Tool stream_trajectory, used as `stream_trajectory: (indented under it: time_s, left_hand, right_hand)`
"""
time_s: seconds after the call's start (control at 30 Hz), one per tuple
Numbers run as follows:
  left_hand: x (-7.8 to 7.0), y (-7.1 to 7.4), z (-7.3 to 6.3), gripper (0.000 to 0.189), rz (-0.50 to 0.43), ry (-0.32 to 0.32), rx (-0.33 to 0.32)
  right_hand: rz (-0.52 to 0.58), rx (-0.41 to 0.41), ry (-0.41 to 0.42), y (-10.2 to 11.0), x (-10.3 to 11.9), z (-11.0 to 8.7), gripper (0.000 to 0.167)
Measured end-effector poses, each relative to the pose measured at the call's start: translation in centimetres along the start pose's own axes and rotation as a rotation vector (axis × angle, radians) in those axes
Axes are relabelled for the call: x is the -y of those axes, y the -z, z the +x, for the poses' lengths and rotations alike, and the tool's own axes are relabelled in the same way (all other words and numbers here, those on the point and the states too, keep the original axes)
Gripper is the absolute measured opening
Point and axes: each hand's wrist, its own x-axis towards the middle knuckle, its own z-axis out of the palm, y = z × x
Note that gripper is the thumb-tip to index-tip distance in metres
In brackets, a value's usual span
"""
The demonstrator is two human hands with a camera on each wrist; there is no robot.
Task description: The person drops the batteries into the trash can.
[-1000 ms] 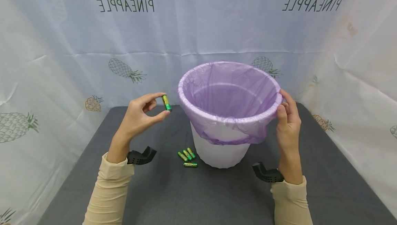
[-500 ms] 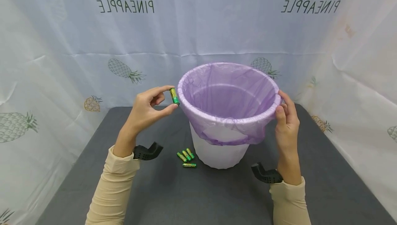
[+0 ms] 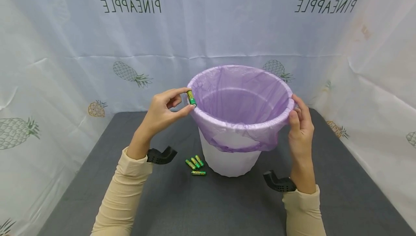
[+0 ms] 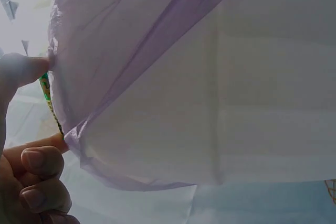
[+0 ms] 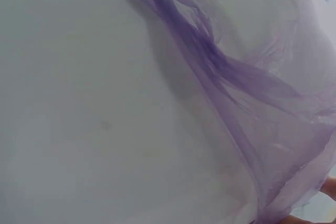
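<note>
A green and yellow battery (image 3: 191,98) is pinched between the thumb and forefinger of my left hand (image 3: 162,109), right at the left rim of the bin. The white bin (image 3: 230,163) stands upright, lined with a thin purple bag (image 3: 240,107) folded over its rim. My right hand (image 3: 301,125) grips the lined rim on the right, thumb outside in front. In the left wrist view, the battery (image 4: 46,88) shows as a sliver beside the bag, partly hidden by it. Mostly bin wall and bunched purple bag (image 5: 210,61) fill the right wrist view, with fingertips at its lower right corner.
Several more green batteries (image 3: 196,163) lie on the dark grey table (image 3: 156,207), close to the left foot of the bin. Behind and at both sides hangs a pale curtain (image 3: 169,30) printed with pineapples.
My left hand has carried the battery to the right and slightly up, from beside the bin to its rim. The right hand keeps its grip on the rim.
</note>
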Motion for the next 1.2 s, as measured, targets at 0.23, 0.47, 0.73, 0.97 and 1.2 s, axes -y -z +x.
stream_trajectory:
  time_s: [0.23,0.47,0.73,0.97,1.2]
  left_hand:
    - [0.2,-0.3,-0.1,0.037,-0.012,0.046,0.025]
    - [0.3,-0.4,-0.3,0.037,-0.022,0.047,0.029]
    - [0.6,-0.6,-0.7,0.04,-0.041,0.04,0.019]
    - [0.9,-0.8,-2.5,0.047,-0.089,-0.004,-0.096]
    - [2.1,-1.5,-5.1,0.038,-0.102,0.033,-0.141]
  right_hand:
    - [0.0,0.019,-0.006,0.0,-0.1,-0.1,0.038]
    - [-0.002,0.024,-0.004,0.0,-0.2,-0.2,0.038]
    - [0.004,0.028,-0.011,-0.3,-0.3,-0.4,0.038]
    - [-0.004,0.025,-0.016,-0.6,-0.4,-0.4,0.04]
    - [0.029,-0.021,-0.024,-0.5,-0.2,-0.2,0.039]
